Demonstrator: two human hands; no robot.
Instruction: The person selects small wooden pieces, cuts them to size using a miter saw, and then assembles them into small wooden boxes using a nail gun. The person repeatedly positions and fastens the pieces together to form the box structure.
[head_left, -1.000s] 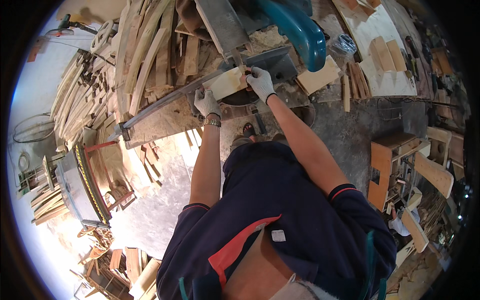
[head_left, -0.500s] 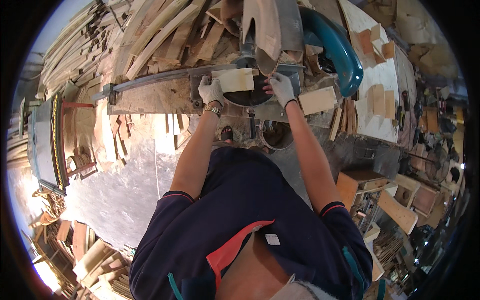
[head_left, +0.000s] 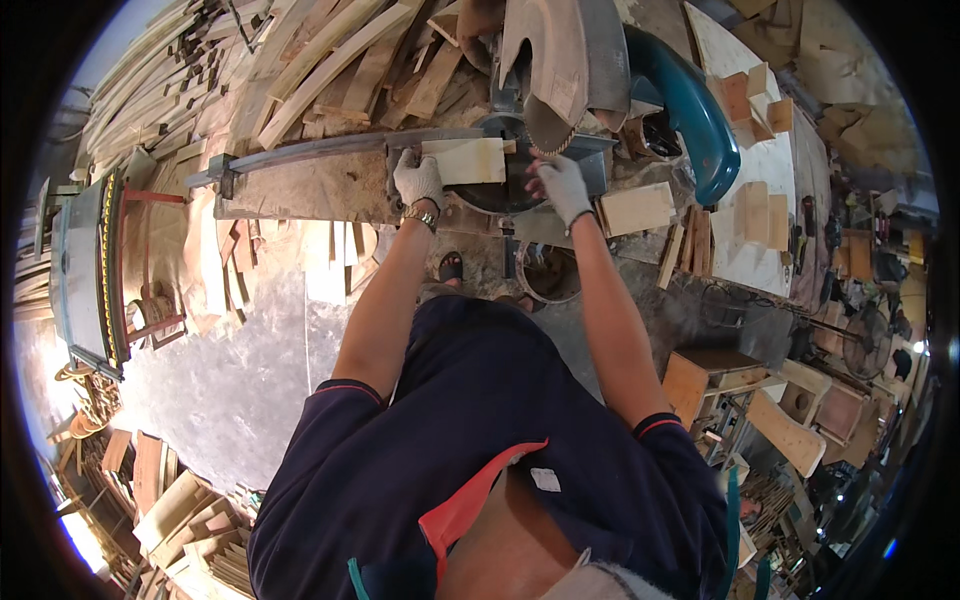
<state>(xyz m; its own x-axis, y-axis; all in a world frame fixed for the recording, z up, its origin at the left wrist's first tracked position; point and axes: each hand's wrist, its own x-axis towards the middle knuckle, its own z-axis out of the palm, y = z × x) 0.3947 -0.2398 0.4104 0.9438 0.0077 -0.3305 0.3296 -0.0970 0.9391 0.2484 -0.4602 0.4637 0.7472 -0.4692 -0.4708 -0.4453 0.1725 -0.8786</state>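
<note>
My left hand (head_left: 418,183), in a pale knit glove with a watch at the wrist, is closed at the left end of a short pale wooden board (head_left: 466,162). The board lies flat against the fence of a miter saw (head_left: 478,200). My right hand (head_left: 561,188), also gloved, is just right of the board, its bare fingertips apart and holding nothing that I can see. Close beyond those fingers is the toothed saw blade (head_left: 550,130), partly under its grey guard (head_left: 565,55). The saw's teal handle (head_left: 705,130) curves down at the right.
A pale wood block (head_left: 638,208) lies right of the saw, by several thin offcuts (head_left: 690,240). Cut pieces rest on a white panel (head_left: 768,255) farther right. Long planks (head_left: 340,60) are stacked behind. A round bucket (head_left: 548,272) stands below the bench edge.
My right hand has drawn slightly back toward me and its fingers have shifted beside the blade. My left hand stays at the board's end. The whole view has shifted a little.
</note>
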